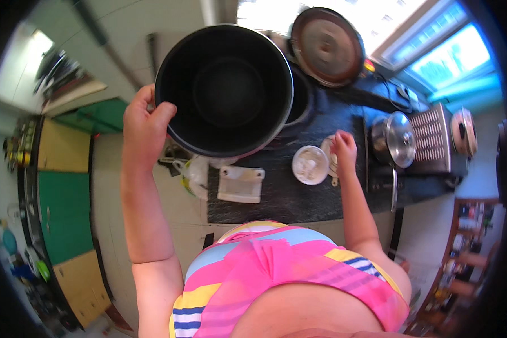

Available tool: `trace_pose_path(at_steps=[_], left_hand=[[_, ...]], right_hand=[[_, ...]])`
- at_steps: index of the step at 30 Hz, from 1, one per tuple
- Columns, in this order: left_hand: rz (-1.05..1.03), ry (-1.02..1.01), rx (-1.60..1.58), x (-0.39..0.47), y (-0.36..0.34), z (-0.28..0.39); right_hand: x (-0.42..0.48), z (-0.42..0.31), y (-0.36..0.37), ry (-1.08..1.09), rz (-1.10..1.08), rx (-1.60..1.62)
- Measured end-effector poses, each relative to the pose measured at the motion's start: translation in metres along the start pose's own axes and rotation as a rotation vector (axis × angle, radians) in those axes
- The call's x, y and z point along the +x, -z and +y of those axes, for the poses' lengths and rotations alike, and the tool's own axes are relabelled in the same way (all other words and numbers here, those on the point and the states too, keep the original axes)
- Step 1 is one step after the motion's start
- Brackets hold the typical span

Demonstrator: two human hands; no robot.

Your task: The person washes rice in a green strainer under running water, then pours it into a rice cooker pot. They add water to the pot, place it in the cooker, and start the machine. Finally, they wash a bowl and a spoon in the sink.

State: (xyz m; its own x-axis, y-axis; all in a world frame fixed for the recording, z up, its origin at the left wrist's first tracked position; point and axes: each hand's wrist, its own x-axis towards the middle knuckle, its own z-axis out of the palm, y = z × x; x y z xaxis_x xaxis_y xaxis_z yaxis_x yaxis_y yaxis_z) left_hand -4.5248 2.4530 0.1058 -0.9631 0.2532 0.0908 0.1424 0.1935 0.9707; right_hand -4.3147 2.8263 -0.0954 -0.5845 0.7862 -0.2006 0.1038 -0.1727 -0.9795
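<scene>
A large dark pot (224,91) is lifted at the upper middle, its wide mouth towards me and nothing visible inside. My left hand (145,126) grips it at the left edge, thumb over the rim. Over the black stone counter (279,203), my right hand (344,145) is raised with curled fingers; whether it holds anything cannot be told. Just left of it stands a white tub (310,165) with white contents. A pale round lid (329,156) lies partly behind that hand. Below the pot rests a white rectangular tray-like object (241,184).
Behind the raised pot stands another dark pot (300,97). A round brown lid (327,46) leans near the window. To the right are a steel saucepan with a glass lid (399,139) and a slotted metal box (431,137). Plastic bags (196,175) lie by the counter's left edge.
</scene>
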Motion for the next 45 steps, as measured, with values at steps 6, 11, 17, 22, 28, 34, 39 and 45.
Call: trace_pose_path(at_steps=[6,11,17,22,28,34,39,45], left_hand=[[0.175,0.014,-0.199,-0.131,0.158,-0.044],[0.442,0.107,0.147,-0.263,0.282,-0.118],[0.724,0.302,0.407,-0.408,0.412,-0.159],[0.940,0.345,0.395,-0.472,0.497,-0.192],[1.001,0.375,0.105,-0.471,0.617,-0.234],[1.153,0.392,-0.349,-0.462,0.786,-0.278],[1.419,0.371,-0.490,-0.483,0.931,-0.312],[1.561,0.244,-0.575,-0.527,1.118,-0.374]], right_hand=[[-0.175,-0.007,-0.117,0.056,-0.473,-0.151],[-0.329,-0.002,-0.268,0.046,-1.105,-0.109],[-0.506,0.037,-0.428,0.128,-1.597,-0.456],[-0.621,0.051,-0.536,0.063,-1.754,-0.782],[-0.688,0.097,-0.676,-0.040,-1.849,-0.619],[-0.742,0.103,-0.850,-0.070,-1.901,-0.570],[-0.808,0.090,-0.989,-0.004,-1.922,-0.567],[-0.921,0.100,-1.122,0.064,-1.895,-0.471]])
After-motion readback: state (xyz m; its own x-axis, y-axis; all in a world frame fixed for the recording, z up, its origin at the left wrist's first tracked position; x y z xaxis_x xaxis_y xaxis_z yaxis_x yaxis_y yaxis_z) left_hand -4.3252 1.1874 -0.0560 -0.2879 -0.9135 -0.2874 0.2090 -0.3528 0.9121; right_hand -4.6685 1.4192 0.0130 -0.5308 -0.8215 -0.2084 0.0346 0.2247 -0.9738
